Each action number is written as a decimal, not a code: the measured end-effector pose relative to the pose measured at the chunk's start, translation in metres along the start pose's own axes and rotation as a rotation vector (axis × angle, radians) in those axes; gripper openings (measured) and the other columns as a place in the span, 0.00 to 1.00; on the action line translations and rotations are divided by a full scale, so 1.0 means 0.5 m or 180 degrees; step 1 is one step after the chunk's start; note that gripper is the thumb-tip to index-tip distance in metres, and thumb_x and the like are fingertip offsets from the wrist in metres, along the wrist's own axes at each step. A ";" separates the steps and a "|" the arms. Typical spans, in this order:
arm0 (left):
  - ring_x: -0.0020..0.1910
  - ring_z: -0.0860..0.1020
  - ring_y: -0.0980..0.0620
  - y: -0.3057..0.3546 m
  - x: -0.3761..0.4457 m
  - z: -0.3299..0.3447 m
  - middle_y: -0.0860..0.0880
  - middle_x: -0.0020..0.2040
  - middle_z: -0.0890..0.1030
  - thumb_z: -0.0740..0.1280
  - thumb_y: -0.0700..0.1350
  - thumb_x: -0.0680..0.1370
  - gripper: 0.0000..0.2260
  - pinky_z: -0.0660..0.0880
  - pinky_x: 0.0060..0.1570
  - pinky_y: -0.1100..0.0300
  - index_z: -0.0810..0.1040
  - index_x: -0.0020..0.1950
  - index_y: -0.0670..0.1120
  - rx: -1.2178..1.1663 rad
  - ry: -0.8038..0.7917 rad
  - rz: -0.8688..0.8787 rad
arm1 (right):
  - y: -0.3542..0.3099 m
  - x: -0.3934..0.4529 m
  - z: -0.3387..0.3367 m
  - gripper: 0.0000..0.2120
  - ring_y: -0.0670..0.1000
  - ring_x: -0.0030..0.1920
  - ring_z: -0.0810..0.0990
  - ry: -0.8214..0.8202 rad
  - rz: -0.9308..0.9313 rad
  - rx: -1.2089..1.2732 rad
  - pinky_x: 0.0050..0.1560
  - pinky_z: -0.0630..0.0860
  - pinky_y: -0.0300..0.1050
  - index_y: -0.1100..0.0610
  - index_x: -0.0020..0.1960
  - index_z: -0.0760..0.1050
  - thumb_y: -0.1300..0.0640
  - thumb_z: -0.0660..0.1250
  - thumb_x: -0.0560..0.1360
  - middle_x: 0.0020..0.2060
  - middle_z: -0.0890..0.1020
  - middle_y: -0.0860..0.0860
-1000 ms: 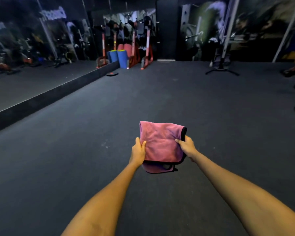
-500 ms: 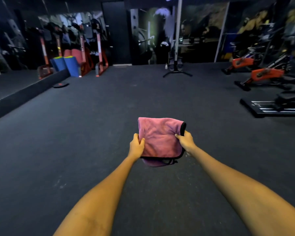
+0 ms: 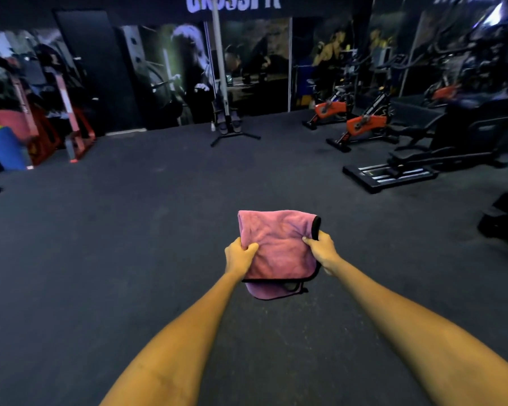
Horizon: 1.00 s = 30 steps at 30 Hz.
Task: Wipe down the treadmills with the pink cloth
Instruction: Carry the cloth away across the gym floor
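Cloth: my pink cloth (image 3: 277,247) is folded, black-edged, a lower layer hanging out.
Hands: my left hand (image 3: 238,256) and right hand (image 3: 320,249) pinch its sides.
Unclear: far-right machines too dark to identify.

Pink cloth (image 3: 276,244), edged in a thin black binding, pinched at its sides between the bare left hand (image 3: 239,254) and right hand (image 3: 320,249). Dark charcoal floor (image 3: 129,259), faintly speckled. Orange and black on two exercise bikes (image 3: 361,124) at the right. Black stepping machine (image 3: 423,159) with silvery rails. Red uprights on a rack (image 3: 68,118) at the left, white lettering along them. Blue roll (image 3: 3,150) topped with yellow-green beside it. White pole (image 3: 219,60) at the far wall. Pale lilac-white lettering (image 3: 232,2) on a dark band above. Murals in grey, black and yellow behind.
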<state>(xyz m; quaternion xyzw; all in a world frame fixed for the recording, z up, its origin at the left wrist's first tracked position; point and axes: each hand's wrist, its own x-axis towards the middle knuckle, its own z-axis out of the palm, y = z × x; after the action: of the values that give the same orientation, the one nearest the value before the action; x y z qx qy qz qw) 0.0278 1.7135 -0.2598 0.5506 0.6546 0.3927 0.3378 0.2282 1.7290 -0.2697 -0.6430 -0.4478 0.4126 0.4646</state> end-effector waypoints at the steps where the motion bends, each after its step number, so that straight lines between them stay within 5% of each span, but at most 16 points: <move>1: 0.46 0.75 0.49 0.008 0.036 -0.001 0.42 0.51 0.80 0.66 0.42 0.75 0.12 0.69 0.43 0.60 0.77 0.55 0.36 0.0007 -0.0056 0.0027 | -0.010 0.027 0.007 0.16 0.57 0.59 0.76 0.0043 -0.0011 0.0003 0.56 0.71 0.45 0.64 0.64 0.73 0.66 0.63 0.76 0.60 0.77 0.59; 11: 0.49 0.77 0.46 0.037 0.316 0.038 0.39 0.53 0.81 0.66 0.41 0.75 0.12 0.69 0.43 0.61 0.78 0.55 0.36 0.0037 -0.0478 0.0132 | -0.043 0.254 0.060 0.18 0.57 0.61 0.75 0.0405 0.0089 -0.0083 0.57 0.70 0.45 0.63 0.65 0.72 0.65 0.64 0.76 0.61 0.77 0.59; 17: 0.44 0.73 0.49 0.079 0.477 0.140 0.42 0.45 0.78 0.67 0.46 0.74 0.15 0.65 0.40 0.61 0.77 0.50 0.34 0.0144 -0.0735 0.0252 | -0.034 0.410 0.026 0.16 0.53 0.55 0.75 0.0550 0.0200 0.0069 0.56 0.71 0.45 0.64 0.63 0.73 0.66 0.63 0.76 0.59 0.78 0.59; 30: 0.43 0.73 0.49 0.335 0.690 0.561 0.44 0.43 0.76 0.67 0.42 0.75 0.07 0.65 0.38 0.62 0.77 0.46 0.38 0.0100 -0.1730 0.0812 | -0.021 0.672 -0.337 0.17 0.57 0.59 0.76 0.1587 0.0412 0.0058 0.56 0.72 0.46 0.64 0.65 0.72 0.65 0.63 0.77 0.60 0.78 0.59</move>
<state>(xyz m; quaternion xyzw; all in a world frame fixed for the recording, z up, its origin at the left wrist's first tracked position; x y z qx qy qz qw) 0.2923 2.1081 -0.2448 0.7185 0.4717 0.2599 0.4400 0.4723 2.0144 -0.2596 -0.7480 -0.2736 0.2742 0.5390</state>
